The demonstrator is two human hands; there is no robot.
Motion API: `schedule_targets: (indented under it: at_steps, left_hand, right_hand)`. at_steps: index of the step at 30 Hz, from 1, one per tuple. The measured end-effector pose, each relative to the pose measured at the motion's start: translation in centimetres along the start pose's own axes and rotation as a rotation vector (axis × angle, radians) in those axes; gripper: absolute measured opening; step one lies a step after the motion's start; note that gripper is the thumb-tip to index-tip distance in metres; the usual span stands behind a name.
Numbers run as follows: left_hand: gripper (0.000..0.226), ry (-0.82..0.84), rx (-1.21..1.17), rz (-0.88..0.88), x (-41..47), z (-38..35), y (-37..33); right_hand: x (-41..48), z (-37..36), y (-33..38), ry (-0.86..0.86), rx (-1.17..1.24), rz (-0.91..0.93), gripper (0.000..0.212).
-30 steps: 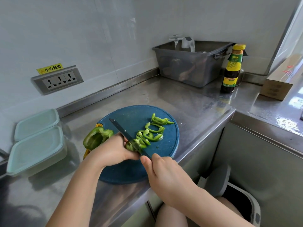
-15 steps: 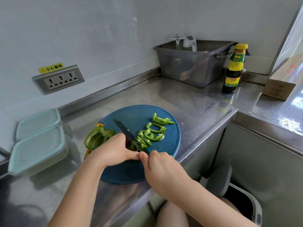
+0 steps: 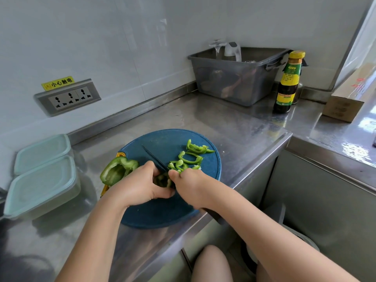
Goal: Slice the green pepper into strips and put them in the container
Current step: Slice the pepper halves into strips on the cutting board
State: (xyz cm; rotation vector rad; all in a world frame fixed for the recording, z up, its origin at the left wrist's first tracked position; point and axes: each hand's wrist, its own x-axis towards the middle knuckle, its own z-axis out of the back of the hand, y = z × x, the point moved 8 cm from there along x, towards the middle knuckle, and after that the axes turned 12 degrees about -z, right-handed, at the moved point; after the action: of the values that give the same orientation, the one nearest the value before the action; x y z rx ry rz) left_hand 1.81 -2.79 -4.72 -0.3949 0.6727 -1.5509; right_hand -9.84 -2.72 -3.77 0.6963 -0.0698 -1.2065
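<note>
A small yellow rectangular warning sticker (image 3: 57, 83) reading "小心触电" sits on the white wall just above the grey triple socket panel (image 3: 67, 97). The dark glass sauce bottle's (image 3: 287, 82) label print is illegible.

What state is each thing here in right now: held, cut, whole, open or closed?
Left hand: holds down a pepper piece on the cutting board.
Right hand: grips the knife, blade at that piece.
Pepper half: uncut, at the board's left edge.
Strips: cut, loose on the board.
Two containers: lids on.
Gray bin: open-topped.
Sauce bottle: upright, capped.
</note>
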Motion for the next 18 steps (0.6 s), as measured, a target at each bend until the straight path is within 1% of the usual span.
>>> schedule_targets:
  at_steps: [2,4,6,9,11,12,13,14,15,16,17,18]
  left_hand:
    - [0.076,0.009,0.021,0.005,-0.1,0.0,-0.1]
    - [0.068,0.006,0.023,0.006,0.0,0.0,-0.3]
    - [0.056,0.014,0.022,0.006,0.0,0.0,-0.2]
    - [0.053,0.064,0.003,0.014,-0.3,-0.2,0.1]
    - [0.049,0.059,-0.023,0.017,-0.6,0.2,0.5]
    - [0.048,0.045,-0.054,0.021,-0.7,0.6,0.7]
    - [0.05,0.036,-0.083,0.027,-0.8,0.9,0.7]
    - [0.053,0.034,-0.094,0.03,-0.9,1.1,0.7]
    - [0.058,0.036,-0.081,0.031,-1.0,1.3,0.7]
    - [0.065,0.04,-0.06,0.031,-1.0,1.3,0.6]
    - [0.069,0.041,-0.047,0.03,-1.1,1.3,0.6]
    - [0.071,0.041,-0.051,0.033,-1.1,1.2,0.6]
  right_hand:
    - [0.4,0.1,0.1,0.0,0.018,-0.076,0.031]
    - [0.2,0.0,0.3,0.021,-0.036,-0.087,0.042]
    - [0.4,-0.1,0.4,0.043,-0.051,-0.108,0.044]
    - [0.9,-0.2,0.7,0.052,-0.075,-0.143,0.047]
    - [1.3,-0.3,1.0,0.066,-0.109,-0.143,0.054]
    - [1.4,-0.1,0.8,0.072,-0.081,-0.185,0.053]
    - [1.4,-0.3,0.6,0.091,-0.028,-0.199,0.044]
    - [1.5,-0.4,0.1,0.119,0.112,-0.242,0.029]
    - [1.4,-0.3,-0.3,0.146,0.221,-0.25,0.029]
    - [1.0,-0.2,-1.0,0.158,0.362,-0.299,0.041]
    - [0.7,-0.4,-1.8,0.184,0.505,-0.351,0.05]
    - [0.5,-0.8,-2.4,0.211,0.585,-0.366,0.052]
